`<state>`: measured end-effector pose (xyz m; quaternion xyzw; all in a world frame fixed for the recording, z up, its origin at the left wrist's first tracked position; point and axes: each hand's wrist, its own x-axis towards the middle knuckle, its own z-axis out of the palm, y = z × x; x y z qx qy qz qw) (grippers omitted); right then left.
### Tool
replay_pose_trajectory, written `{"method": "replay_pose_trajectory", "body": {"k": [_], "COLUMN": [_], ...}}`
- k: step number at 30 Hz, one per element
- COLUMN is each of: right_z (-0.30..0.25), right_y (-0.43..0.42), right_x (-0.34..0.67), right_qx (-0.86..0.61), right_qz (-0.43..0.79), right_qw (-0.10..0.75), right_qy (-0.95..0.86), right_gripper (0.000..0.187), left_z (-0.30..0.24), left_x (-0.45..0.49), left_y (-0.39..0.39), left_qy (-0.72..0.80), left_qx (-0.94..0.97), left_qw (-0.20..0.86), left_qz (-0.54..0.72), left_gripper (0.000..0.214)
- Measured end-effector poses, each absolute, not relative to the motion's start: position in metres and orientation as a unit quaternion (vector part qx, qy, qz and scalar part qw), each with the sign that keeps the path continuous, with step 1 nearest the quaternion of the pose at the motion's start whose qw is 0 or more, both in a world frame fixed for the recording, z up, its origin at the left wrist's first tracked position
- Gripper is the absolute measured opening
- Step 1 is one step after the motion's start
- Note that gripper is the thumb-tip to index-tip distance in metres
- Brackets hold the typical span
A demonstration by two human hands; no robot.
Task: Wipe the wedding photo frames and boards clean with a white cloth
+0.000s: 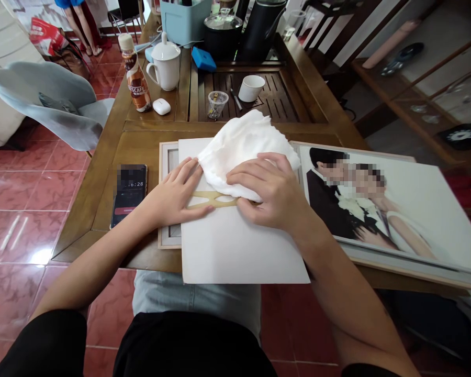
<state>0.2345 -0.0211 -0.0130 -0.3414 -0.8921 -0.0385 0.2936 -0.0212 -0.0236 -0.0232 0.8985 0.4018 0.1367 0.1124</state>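
Beyond the fingers point(255, 168), we see a busy worktop point(102, 209).
Left of the fingers we have a phone point(129, 198); past them on the left we find a labelled bottle point(137, 78), a lidded white mug point(167, 65) and a small white case point(161, 107). Straight beyond the fingers, a slatted tray point(280, 107) carries a clear cup point(223, 106) and a white cup point(251, 89), with a black pot point(221, 42) farther off.

One left hand point(176, 192), one right hand point(272, 188), one white wad point(243, 137), one yellowish strip point(212, 199), one white board point(239, 243), one phone point(131, 191).
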Motion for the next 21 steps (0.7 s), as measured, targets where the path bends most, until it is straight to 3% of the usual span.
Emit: {"method": "replay_pose_trajectory", "body": {"k": [21], "right_z": [-0.0133], "right_y": [-0.0186], "right_x": [0.2357], "right_qx": [-0.366], "right_qz": [-0.129], "right_qw": [0.332], "right_qy": [-0.860], "right_gripper": [0.026], "left_z": [-0.0248], "left_x": [-0.0216], "left_y": [-0.0237], "left_qy": [0.404], "left_qx": [0.898], "left_qw": [0.113], "left_qz": [0.132], "left_gripper": [0.092]}}
